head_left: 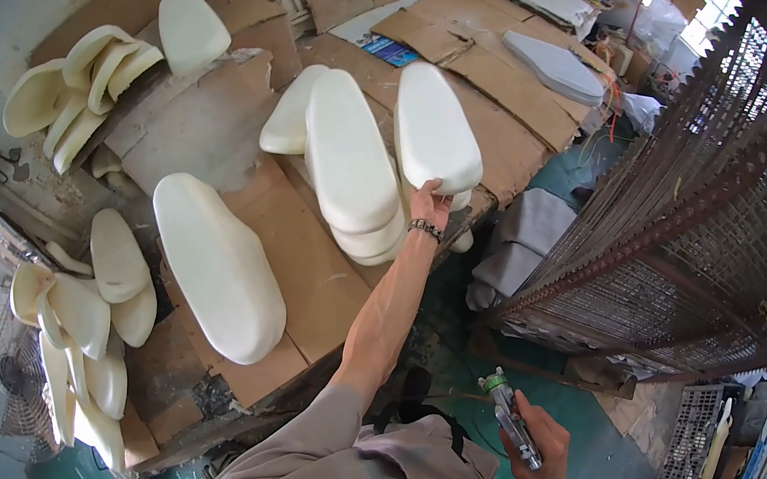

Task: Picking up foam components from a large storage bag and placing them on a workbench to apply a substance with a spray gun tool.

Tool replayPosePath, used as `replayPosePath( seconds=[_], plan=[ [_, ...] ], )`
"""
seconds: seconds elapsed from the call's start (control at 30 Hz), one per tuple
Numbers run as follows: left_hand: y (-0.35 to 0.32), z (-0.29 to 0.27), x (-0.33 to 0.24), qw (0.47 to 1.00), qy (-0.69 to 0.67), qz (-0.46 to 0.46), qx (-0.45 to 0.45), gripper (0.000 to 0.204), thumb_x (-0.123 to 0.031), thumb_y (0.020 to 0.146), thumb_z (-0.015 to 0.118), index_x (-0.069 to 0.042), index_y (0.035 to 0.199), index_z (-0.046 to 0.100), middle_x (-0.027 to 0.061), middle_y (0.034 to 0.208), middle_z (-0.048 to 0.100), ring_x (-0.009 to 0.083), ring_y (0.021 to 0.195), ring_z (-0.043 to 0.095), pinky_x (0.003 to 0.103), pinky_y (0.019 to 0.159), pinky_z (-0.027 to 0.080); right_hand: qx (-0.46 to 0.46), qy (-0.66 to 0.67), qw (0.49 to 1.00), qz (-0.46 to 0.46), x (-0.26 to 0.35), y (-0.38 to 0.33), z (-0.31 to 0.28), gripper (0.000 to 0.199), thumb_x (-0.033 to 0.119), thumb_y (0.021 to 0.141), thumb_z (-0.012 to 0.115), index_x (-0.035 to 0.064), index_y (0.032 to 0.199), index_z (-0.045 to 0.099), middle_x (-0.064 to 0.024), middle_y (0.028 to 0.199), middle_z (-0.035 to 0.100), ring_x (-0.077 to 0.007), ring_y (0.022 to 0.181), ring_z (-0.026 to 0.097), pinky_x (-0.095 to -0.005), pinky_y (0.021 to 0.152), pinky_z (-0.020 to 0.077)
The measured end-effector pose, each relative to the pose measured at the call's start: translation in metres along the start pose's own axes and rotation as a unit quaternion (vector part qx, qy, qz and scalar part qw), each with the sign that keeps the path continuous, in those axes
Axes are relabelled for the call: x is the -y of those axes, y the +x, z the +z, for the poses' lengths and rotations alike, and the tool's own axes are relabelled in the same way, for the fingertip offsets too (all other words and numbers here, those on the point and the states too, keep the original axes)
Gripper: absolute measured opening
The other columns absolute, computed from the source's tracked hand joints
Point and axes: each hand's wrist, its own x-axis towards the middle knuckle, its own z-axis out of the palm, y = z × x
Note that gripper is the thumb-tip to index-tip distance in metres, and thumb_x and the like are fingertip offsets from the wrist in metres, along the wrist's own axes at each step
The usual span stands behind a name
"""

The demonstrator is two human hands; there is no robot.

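My left hand (430,205), with a dark beaded bracelet on its wrist, grips the near end of a cream foam seat pad (438,127). The thumb lies on top of the pad and the fingers are partly hidden beneath it. Just left of it rests a pile of similar long foam pads (350,148). Another large foam pad (216,267) lies alone on the cardboard nearer to me. Over the floor on the right, my right hand (540,446) is wrapped round a slim metallic hand tool (514,419) with a green collar at its far end.
Cardboard (300,251) covers the worktable. Several foam pads (86,322) stand at its left, near a fan (7,369). A tall brown mesh rack (678,238) rises on the right, beside grey folded material (519,247). A grey crate (694,434) sits at far right.
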Motion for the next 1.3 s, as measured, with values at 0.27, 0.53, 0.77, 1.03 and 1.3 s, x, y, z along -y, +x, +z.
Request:
replayPosePath(
  seconds=[0.27, 0.53, 0.77, 1.03, 1.3],
  plan=[
    [-0.142, -0.082, 0.013, 0.970, 0.199, -0.123, 0.065, 0.035, -0.018, 0.092, 0.072, -0.010, 0.119, 0.051, 0.0083, 0.111, 0.067, 0.0230, 0.098, 0.068, 0.039, 0.084, 0.058, 0.086, 0.112, 0.985, -0.102, 0.001, 0.049, -0.003, 0.060, 0.002, 0.069, 0.076, -0.0079, 0.126, 0.061, -0.0194, 0.087, 0.066, -0.0300, 0.074, 0.067, -0.0324, 0.067, 0.0512],
    [-0.391, -0.316, -0.130, 0.899, 0.310, -0.120, -0.285, 0.045, -0.017, 0.091, 0.072, -0.001, 0.129, 0.054, 0.0140, 0.115, 0.069, 0.0250, 0.100, 0.070, 0.038, 0.084, 0.059, 0.235, 0.152, 0.923, -0.266, 0.052, 0.099, 0.061, 0.072, 0.024, 0.073, 0.074, -0.0053, 0.135, 0.054, -0.0139, 0.086, 0.064, -0.0277, 0.072, 0.066, -0.0359, 0.059, 0.0516],
    [-0.528, -0.453, -0.187, 0.839, 0.275, -0.066, -0.465, 0.039, -0.007, 0.088, 0.068, 0.000, 0.124, 0.056, 0.0127, 0.097, 0.071, 0.0227, 0.079, 0.071, 0.037, 0.064, 0.061, 0.169, 0.123, 0.944, -0.256, 0.089, 0.089, 0.093, 0.063, 0.016, 0.078, 0.074, -0.0059, 0.135, 0.055, -0.0134, 0.085, 0.064, -0.0257, 0.072, 0.067, -0.0317, 0.062, 0.0529],
    [-0.527, -0.495, -0.193, 0.838, 0.252, -0.143, -0.462, 0.029, -0.001, 0.089, 0.060, -0.002, 0.118, 0.057, 0.0153, 0.094, 0.071, 0.0320, 0.079, 0.072, 0.044, 0.063, 0.061, 0.134, 0.064, 0.962, -0.231, 0.128, 0.057, 0.116, 0.058, 0.000, 0.071, 0.074, -0.0066, 0.127, 0.061, -0.0115, 0.078, 0.064, -0.0219, 0.067, 0.066, -0.0294, 0.059, 0.0522],
    [-0.512, -0.521, -0.217, 0.824, 0.323, -0.177, -0.430, 0.032, -0.003, 0.091, 0.048, -0.004, 0.122, 0.060, 0.0144, 0.098, 0.072, 0.0310, 0.080, 0.072, 0.046, 0.068, 0.062, 0.097, 0.045, 0.980, -0.167, 0.154, 0.019, 0.130, 0.041, -0.002, 0.078, 0.068, -0.0076, 0.119, 0.064, -0.0148, 0.077, 0.063, -0.0239, 0.061, 0.062, -0.0315, 0.053, 0.0466]
  ],
)
